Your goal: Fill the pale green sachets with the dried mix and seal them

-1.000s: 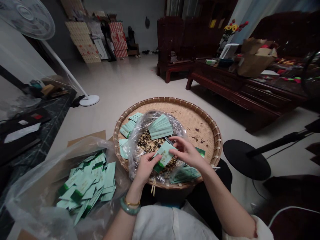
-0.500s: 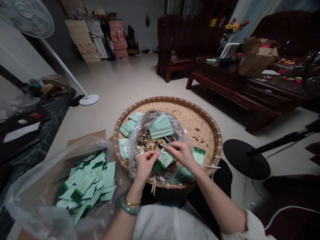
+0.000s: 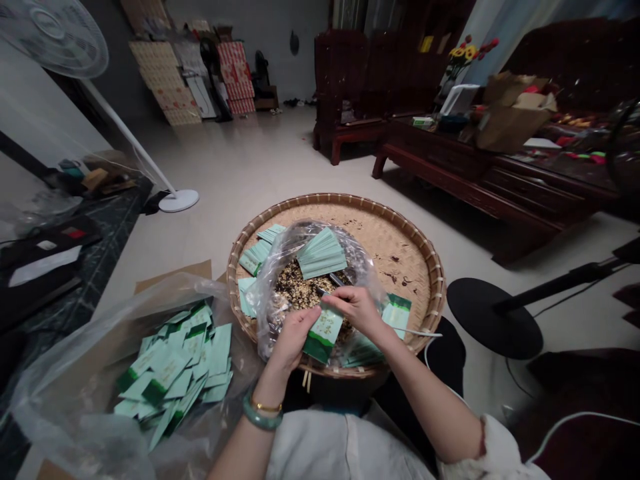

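Head view, looking down at the lap. Left hand [image 3: 295, 339] closed, pinching a pale-green sachet [image 3: 323, 335] with a dark-green band, held over a round woven bamboo tray [image 3: 436, 287]. Right hand [image 3: 357, 310] just beside it, fingers pinched round a slim dark implement [image 3: 321, 291]; too small to tell its exact kind.

Sachet hangs above an open clear plastic bag [image 3: 280, 250] in the tray, with loose dried leaf [image 3: 295, 290] showing inside. A fanned stack of sachets [image 3: 320, 253] sits on the bag's far side; small lots [image 3: 255, 260] lie at the tray's left, more [image 3: 397, 317] at its right.

State of things — a large heap of sachets [image 3: 175, 367] already lies outside the tray, on a plastic sheet [image 3: 60, 413] over cardboard [image 3: 173, 275]; dried leaf remains in the bag — amount left hard to judge.
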`<state>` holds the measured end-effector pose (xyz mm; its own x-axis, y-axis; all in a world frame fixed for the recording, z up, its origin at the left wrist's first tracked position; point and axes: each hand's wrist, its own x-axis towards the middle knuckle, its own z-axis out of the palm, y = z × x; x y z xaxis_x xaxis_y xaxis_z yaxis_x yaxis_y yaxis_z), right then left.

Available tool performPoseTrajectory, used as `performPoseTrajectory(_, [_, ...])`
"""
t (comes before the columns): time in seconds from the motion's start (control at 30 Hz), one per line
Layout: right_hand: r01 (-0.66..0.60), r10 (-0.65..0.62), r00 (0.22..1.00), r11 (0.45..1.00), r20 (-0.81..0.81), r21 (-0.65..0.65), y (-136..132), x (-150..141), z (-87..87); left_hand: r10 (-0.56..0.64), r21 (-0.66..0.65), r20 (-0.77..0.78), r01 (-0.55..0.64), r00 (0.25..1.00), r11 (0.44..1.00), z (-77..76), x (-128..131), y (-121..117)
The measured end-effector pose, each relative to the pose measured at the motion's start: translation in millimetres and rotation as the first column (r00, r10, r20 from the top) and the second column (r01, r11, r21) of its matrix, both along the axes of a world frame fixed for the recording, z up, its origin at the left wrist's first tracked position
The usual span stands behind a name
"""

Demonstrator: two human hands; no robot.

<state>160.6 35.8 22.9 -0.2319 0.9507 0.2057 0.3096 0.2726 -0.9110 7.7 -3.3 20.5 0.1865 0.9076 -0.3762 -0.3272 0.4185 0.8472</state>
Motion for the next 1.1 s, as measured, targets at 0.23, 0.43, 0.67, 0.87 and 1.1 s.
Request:
performPoseTrajectory(0.23, [0.092,-0.091,0.996,0.995,0.023,-0.034,4.4,3.2,-1.9,-0.091,-0.076,0.057,0.095,0.994,0.993,4.4,6.2,-6.2])
performPoseTrajectory(0.43, [0.139,-0.211,0.851,0.973,0.48,0.182,7.1,28.9,-21.6,0.05,-0.087,0.073,-0.044,0.996,0.995,6.0,5.6,-3.1])
performPoseTrajectory(0.67, [0.065,-0.139,0.639,0.99,0.757,0.126,6.8,21.6,-29.4,0.074,-0.085,0.082,-0.067,0.994,0.994,5.5,5.6,-4.2])
performPoseTrajectory(0.87, [0.136,-0.121,0.859,0.991,0.497,0.005,13.0,39.1,-11.9,0.082,-0.072,0.058,-0.077,0.995,0.994,8.2,-0.7,-3.5])
performPoseTrajectory(1.1, [-0.152,0.158,0.987,0.918,-0.016,-0.367,3.0,62.7,35.3,-0.014,-0.051,0.002,0.014,1.0,0.999,1.3,1.2,-3.3])
